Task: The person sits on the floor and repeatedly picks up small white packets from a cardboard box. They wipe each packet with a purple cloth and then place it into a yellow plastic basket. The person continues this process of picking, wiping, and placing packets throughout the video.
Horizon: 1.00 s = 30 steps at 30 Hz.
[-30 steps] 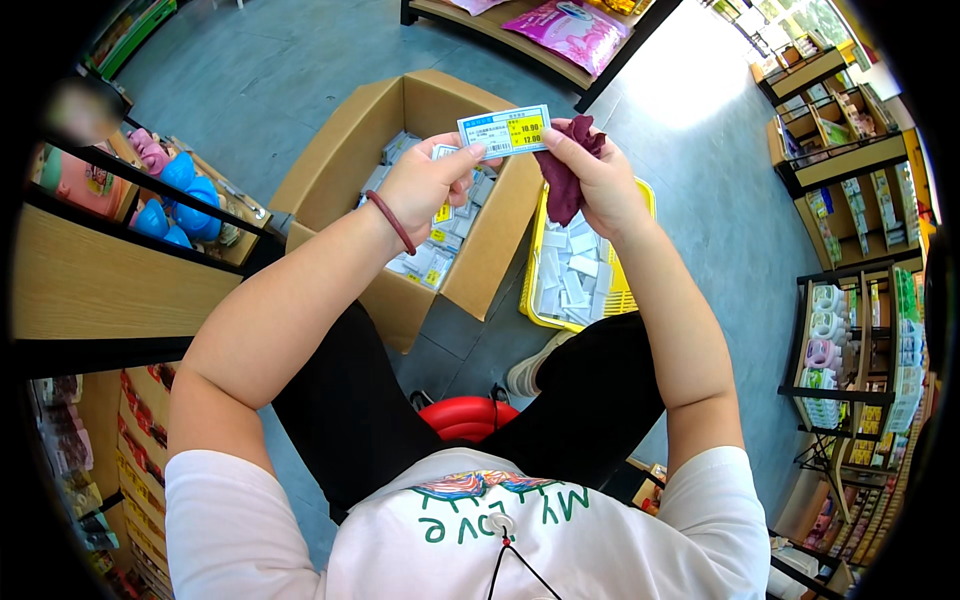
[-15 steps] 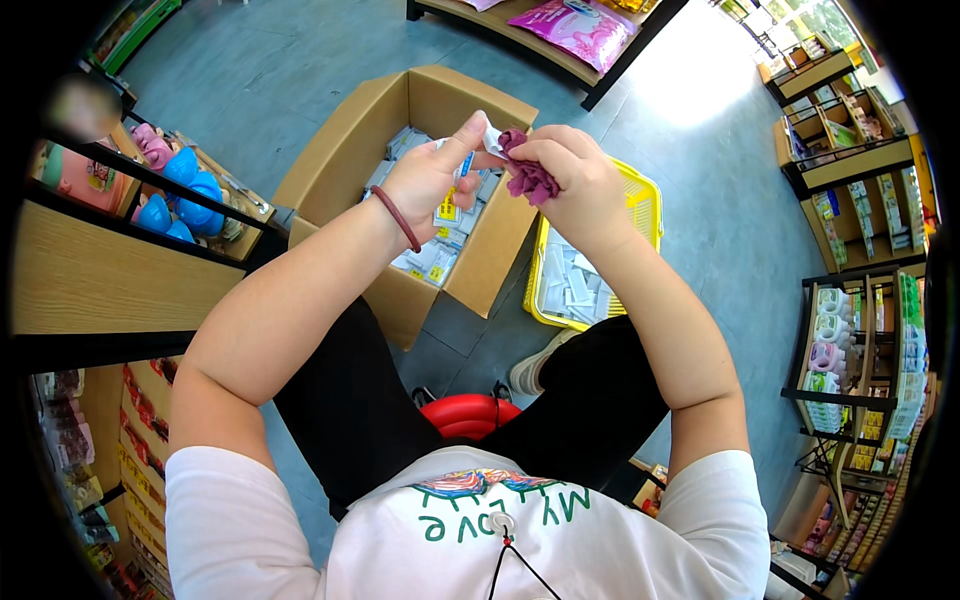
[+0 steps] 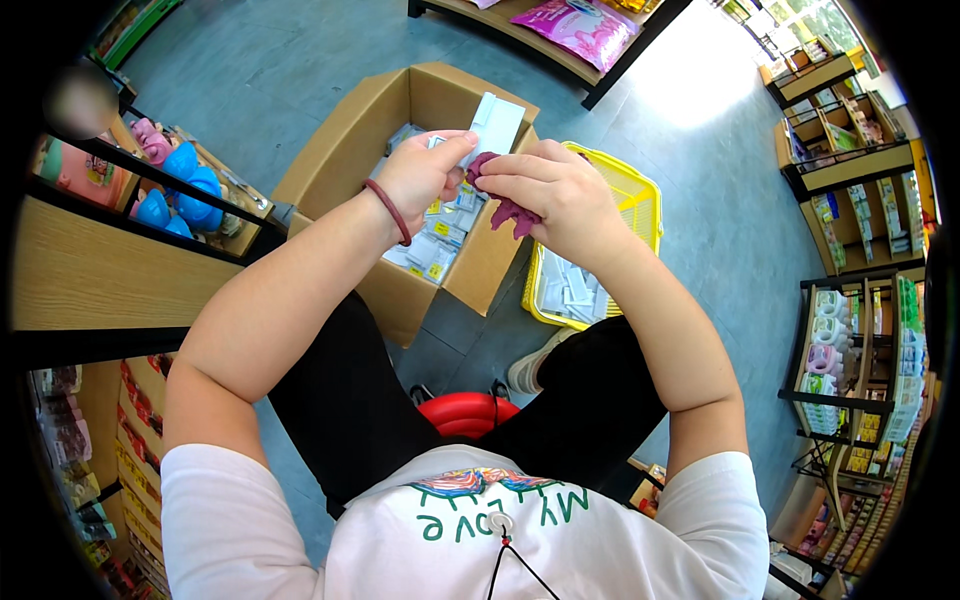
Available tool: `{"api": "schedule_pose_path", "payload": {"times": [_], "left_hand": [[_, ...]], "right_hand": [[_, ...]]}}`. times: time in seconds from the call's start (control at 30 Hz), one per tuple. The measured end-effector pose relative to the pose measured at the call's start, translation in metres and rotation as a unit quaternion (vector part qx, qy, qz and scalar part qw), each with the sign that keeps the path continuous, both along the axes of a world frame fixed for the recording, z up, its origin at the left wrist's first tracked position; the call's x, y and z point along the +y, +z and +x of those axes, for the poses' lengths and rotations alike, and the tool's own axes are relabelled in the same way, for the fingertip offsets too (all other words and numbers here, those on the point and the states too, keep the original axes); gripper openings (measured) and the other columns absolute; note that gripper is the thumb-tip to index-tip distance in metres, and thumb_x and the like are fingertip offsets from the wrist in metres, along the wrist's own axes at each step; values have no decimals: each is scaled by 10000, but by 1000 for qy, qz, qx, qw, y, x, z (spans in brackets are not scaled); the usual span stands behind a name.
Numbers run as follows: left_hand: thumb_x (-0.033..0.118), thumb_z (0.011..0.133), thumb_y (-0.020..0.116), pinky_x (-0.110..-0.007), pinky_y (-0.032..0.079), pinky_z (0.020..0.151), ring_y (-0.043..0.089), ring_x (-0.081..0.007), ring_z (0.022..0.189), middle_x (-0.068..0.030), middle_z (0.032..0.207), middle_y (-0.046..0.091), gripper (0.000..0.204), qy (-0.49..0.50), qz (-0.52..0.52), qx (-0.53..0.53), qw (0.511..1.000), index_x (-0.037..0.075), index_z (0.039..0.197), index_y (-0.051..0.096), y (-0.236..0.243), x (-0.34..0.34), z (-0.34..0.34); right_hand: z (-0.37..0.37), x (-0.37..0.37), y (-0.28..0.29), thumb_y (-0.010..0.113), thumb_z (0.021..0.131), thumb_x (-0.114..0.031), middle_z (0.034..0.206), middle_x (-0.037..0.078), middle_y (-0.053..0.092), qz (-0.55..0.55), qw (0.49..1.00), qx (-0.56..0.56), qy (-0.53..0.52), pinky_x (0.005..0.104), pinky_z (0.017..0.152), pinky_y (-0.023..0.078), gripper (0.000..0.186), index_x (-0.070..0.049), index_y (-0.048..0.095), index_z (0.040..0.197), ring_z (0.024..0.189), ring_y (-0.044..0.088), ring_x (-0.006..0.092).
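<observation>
My left hand [image 3: 432, 172] is closed on a flat white plastic label holder [image 3: 497, 122], its pale face tilted up above the cardboard box. Beside it, my right hand [image 3: 560, 195] grips a crumpled purple cloth [image 3: 514, 214], which touches the holder's lower edge. Below my hands the open cardboard box [image 3: 340, 150] holds many similar white holders, several with yellow-marked labels [image 3: 437, 268]. Right of the box stands a yellow plastic basket [image 3: 648, 208] with more white holders [image 3: 572, 290] in it.
A shelf with blue and pink plastic toys [image 3: 195, 185] stands at the left. Ahead, a low shelf bears a pink bag [image 3: 578, 32]. Stocked shelves [image 3: 850, 350] line the right side. Between my legs is a red round seat [image 3: 466, 413].
The white holder has turned so that its broad face shows. My right hand has shifted slightly down with the purple cloth, and my left fingers have closed in.
</observation>
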<state>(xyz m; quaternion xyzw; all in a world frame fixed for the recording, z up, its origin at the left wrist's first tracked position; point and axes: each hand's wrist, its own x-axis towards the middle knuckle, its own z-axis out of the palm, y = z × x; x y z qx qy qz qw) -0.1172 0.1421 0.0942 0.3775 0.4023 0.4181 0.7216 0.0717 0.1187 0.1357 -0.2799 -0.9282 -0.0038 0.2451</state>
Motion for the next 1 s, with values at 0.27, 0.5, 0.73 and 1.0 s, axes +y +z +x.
{"api": "schedule_pose_path", "payload": {"times": [0.27, 0.5, 0.73, 1.0], "left_hand": [[233, 905, 559, -203, 313, 510, 354, -43, 553, 48, 650, 453, 251, -12, 33, 58, 998, 40, 1064, 582, 3, -2, 2], [227, 912, 550, -206, 286, 505, 332, -43, 553, 58, 646, 414, 228, -21, 16, 69, 997, 53, 1058, 566, 0, -7, 6], [236, 910, 555, -201, 283, 494, 350, -41, 549, 48, 620, 409, 264, -29, 10, 60, 998, 49, 1095, 550, 10, -11, 3], [254, 901, 565, -198, 279, 496, 343, -41, 547, 50, 619, 412, 253, -8, 22, 84, 996, 57, 1060, 573, 5, -8, 3]], "right_hand": [[1, 2, -3, 726, 540, -98, 996, -43, 629, 64, 997, -1, -43, 296, 744, 484, 372, -125, 672, 907, 851, 551, 183], [17, 25, -9, 718, 589, -49, 996, -20, 654, 72, 992, 35, -100, 306, 730, 497, 377, -134, 678, 954, 840, 571, 205], [57, 52, -28, 662, 703, -38, 951, 53, 656, -66, 942, 169, -282, 296, 705, 495, 279, -111, 674, 972, 805, 606, 206], [30, 27, 7, 653, 843, -198, 680, 20, 629, -340, 831, 365, -244, 199, 509, 460, 239, -9, 649, 990, 540, 551, 44]]}}
